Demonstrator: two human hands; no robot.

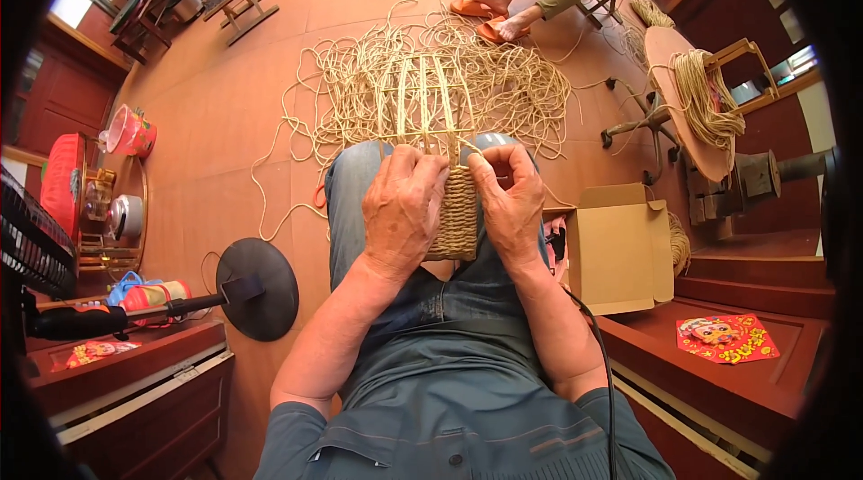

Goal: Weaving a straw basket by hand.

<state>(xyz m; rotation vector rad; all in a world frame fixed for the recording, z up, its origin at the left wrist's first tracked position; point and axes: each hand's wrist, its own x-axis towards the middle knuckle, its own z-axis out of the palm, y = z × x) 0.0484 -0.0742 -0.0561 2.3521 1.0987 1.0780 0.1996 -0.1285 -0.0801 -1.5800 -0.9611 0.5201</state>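
Across my lap lies a frame with pale cords strung lengthwise, its near end woven into a tight tan strip. My left hand is closed at the left edge of the weave, its fingertips bent over the cords; what they grip is hidden. At the right edge, my right hand pinches a strand of cord between thumb and forefinger, just above the woven part. Beyond my knees a big loose tangle of the same cord spreads over the floor around the frame.
An open cardboard box stands to my right. Cord coils hang over a wheeled chair. A black fan's round base is at left, near a pink bucket. Another person's feet in orange sandals rest beyond the tangle.
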